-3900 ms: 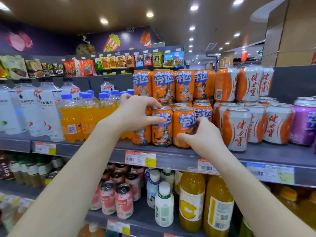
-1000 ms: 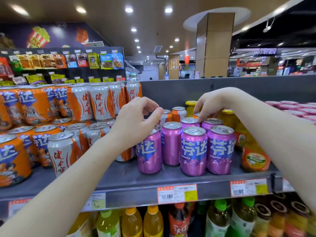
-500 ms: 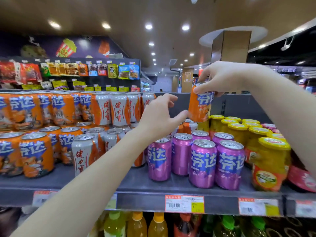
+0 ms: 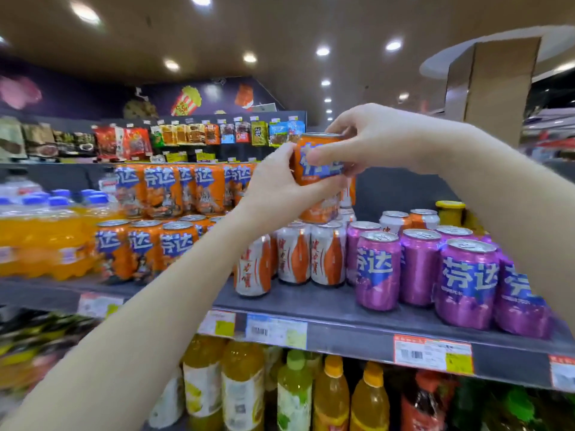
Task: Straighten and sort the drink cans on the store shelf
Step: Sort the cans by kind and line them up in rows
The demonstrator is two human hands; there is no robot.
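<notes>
An orange can (image 4: pixel 317 164) is held up in the middle of the frame, clear of the shelf (image 4: pixel 342 335) and above the white-and-orange cans (image 4: pixel 295 258). The left hand (image 4: pixel 277 185) comes from the lower left. Its fingers are curled round the can's left side and under its lower half, with the thumb up by the rim. The right hand (image 4: pixel 376 141) reaches in from the right, and its fingers are clamped across the can's top and the blue label.

A bare strip of shelf runs between the front row of cans and the shelf lip with its price tags (image 4: pixel 432 354). It is widest in front of the white-and-orange cans. There is open air above the purple cans (image 4: pixel 466 275) at right, up to the dark back panel. The orange cans (image 4: pixel 146 250) at centre left stand packed together, with a second tier stacked on them.

The left forearm crosses the front of the orange row and hides part of it. Just below the held can, an orange base shows past the left hand; it appears to be another stacked can, but blur makes that unsure. The orange bottles (image 4: pixel 46 241) at far left are smeared. The rightmost purple can is partly covered by the right forearm.
</notes>
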